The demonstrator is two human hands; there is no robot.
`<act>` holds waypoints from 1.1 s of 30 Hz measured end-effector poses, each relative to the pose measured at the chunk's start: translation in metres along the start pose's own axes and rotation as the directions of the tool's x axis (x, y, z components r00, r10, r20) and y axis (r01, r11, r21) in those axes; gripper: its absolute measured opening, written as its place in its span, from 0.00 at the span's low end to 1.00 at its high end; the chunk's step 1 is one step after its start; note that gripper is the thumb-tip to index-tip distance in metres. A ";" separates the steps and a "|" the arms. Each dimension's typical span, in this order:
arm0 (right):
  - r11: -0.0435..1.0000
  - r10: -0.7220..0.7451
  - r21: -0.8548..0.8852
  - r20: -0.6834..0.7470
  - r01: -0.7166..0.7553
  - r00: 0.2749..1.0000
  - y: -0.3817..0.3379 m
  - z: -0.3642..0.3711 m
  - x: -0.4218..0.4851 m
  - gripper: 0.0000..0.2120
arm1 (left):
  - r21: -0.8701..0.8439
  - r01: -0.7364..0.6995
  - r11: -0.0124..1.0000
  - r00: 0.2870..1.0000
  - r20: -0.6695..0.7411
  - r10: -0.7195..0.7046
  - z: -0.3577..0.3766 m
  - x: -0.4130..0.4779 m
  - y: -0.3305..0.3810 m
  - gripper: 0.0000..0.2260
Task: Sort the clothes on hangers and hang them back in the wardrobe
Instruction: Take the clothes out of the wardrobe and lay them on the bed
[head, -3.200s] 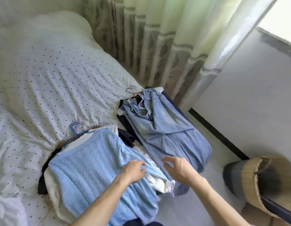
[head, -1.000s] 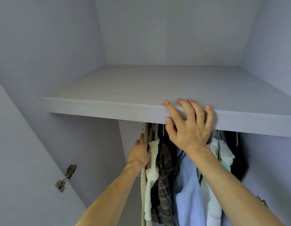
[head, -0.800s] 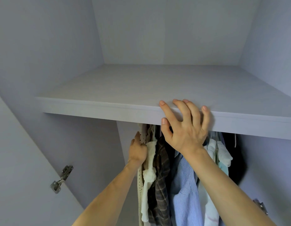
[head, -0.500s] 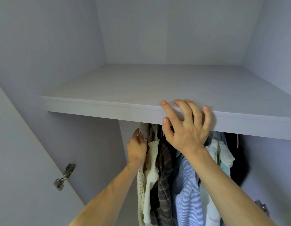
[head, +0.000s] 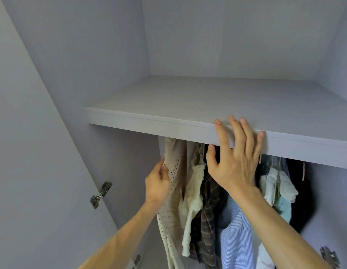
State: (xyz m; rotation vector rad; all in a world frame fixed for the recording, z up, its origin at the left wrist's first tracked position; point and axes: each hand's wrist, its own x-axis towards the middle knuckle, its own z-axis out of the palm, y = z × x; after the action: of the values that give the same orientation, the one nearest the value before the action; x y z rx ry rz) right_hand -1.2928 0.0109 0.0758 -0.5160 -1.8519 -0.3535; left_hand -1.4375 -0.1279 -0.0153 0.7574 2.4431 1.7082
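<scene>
Left hand [head: 157, 188] is pinching the beige knit top with punched holes [head: 171, 210], fingers curled round its edge, thumb on the front. That top hangs at the far left of the wardrobe's row, next to a cream garment [head: 194, 191], a dark plaid shirt [head: 207, 220] and a blue striped shirt [head: 236, 239]. Right hand [head: 232, 164] is up higher, fingers spread wide and flat against the front edge of the pale grey wooden shelf [head: 168, 129].

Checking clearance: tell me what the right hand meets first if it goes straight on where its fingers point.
The shelf: the right hand has its straight fingers on the front edge. Beyond, the shelf top looks free, though depth is unclear.
</scene>
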 end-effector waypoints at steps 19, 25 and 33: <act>0.506 -0.705 0.786 0.614 -0.354 0.354 -0.263 -0.019 -0.133 0.26 | 0.238 0.330 0.913 0.932 -0.232 -0.277 -0.241 -0.296 -0.099 0.11; 0.286 -0.868 0.883 0.404 -0.372 0.290 -0.353 -0.104 -0.177 0.24 | 0.421 0.523 0.741 0.835 -0.428 -0.346 -0.295 -0.390 -0.083 0.20; -0.085 -0.960 0.948 0.003 -0.305 0.279 -0.432 -0.238 -0.223 0.23 | 0.112 0.590 0.800 0.573 -0.755 -0.317 -0.335 -0.491 -0.056 0.13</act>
State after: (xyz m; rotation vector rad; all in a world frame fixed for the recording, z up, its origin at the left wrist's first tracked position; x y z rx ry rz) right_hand -1.2580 -0.5139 -0.0525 1.4811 -2.6122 1.1230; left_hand -1.1361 -0.6423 -0.0456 -0.7052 3.0669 1.5072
